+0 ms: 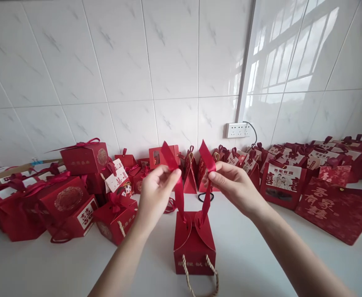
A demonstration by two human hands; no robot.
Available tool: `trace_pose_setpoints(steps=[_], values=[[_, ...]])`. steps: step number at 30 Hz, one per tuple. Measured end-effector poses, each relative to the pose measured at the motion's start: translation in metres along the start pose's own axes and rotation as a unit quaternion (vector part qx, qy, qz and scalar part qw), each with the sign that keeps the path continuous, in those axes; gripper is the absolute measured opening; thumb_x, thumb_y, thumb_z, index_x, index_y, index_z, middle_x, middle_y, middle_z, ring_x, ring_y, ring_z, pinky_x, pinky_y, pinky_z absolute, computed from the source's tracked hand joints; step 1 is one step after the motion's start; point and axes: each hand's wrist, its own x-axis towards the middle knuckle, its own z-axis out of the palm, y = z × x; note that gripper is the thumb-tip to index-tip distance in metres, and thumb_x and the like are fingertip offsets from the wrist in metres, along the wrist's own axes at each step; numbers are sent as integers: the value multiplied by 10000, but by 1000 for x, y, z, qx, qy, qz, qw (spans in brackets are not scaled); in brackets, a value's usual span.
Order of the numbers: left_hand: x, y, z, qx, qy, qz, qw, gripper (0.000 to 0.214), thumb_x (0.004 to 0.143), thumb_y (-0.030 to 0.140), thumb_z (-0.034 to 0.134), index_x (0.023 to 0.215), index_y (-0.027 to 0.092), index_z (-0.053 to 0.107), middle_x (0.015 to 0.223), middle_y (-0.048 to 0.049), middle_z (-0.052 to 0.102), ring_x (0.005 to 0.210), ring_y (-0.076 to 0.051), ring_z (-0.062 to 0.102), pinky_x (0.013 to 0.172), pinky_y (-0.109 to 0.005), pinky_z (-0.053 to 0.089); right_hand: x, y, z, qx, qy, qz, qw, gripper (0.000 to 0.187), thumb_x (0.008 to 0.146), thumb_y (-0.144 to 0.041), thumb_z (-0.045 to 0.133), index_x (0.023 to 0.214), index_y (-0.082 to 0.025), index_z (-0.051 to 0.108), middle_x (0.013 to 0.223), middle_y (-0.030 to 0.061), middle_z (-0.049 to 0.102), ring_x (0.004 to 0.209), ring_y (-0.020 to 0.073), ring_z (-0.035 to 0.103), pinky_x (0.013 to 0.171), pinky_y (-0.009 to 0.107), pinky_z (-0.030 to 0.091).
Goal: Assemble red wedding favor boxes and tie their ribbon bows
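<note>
A small red gift box [195, 247] stands upright on the white table in front of me, its curved top flaps folded together. A red ribbon [178, 197] comes up through the top, its two ends raised and apart, not knotted. My left hand [159, 185] pinches one ribbon end between thumb and forefinger. The other end is pinched by my right hand [230, 183], to the right and at about the same height. A twisted beige rope handle [187, 276] hangs from the box's near side.
Several red boxes [66, 198] with ribbons are heaped at the left, a bow-topped box [115, 218] nearest. More red bags and boxes [284, 181] line the right and back. A black loop [205, 197] lies behind the ribbon. A power strip [238, 130] is on the tiled wall.
</note>
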Motion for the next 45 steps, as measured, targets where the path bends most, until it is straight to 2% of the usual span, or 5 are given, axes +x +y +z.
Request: trace_pose_setpoints(steps=[14, 21, 33, 38, 45], values=[[-21, 28, 7, -135, -121, -6, 983, 239, 863, 367, 569, 711, 186, 528, 742, -16, 659, 709, -147, 622, 726, -286, 509, -20, -19, 27, 55, -75, -90, 992, 117, 826, -313, 673, 786, -204, 662, 705, -2, 650, 649, 108, 589, 671, 261, 494], [-23, 29, 10, -176, -134, -8, 975, 194, 859, 354, 588, 776, 184, 546, 712, -6, 650, 634, -139, 619, 618, -271, 521, -25, -23, 28, 54, -80, -89, 991, 104, 824, -307, 676, 802, -205, 683, 722, 10, 665, 681, 119, 609, 679, 261, 500], [-27, 41, 3, -155, -14, 63, 986, 189, 870, 271, 521, 704, 180, 533, 622, 20, 608, 494, -97, 556, 503, -229, 454, -22, -26, 14, 10, 52, -117, 992, 129, 753, -340, 745, 754, -221, 695, 699, -10, 648, 630, 103, 574, 577, 228, 477], [-20, 40, 2, -201, -31, 29, 979, 217, 808, 177, 539, 596, 183, 489, 547, 37, 484, 495, -87, 486, 499, -224, 437, -21, -26, 10, 1, 55, -121, 991, 149, 758, -337, 741, 709, -215, 670, 640, -35, 587, 571, 83, 536, 534, 218, 463], [-16, 44, 3, -200, -26, 21, 979, 287, 762, 271, 654, 565, 192, 461, 580, 30, 414, 530, -86, 453, 501, -224, 453, -22, -29, 15, -28, 51, -147, 987, 154, 777, -372, 713, 723, -237, 661, 692, -32, 618, 620, 112, 595, 585, 265, 525]])
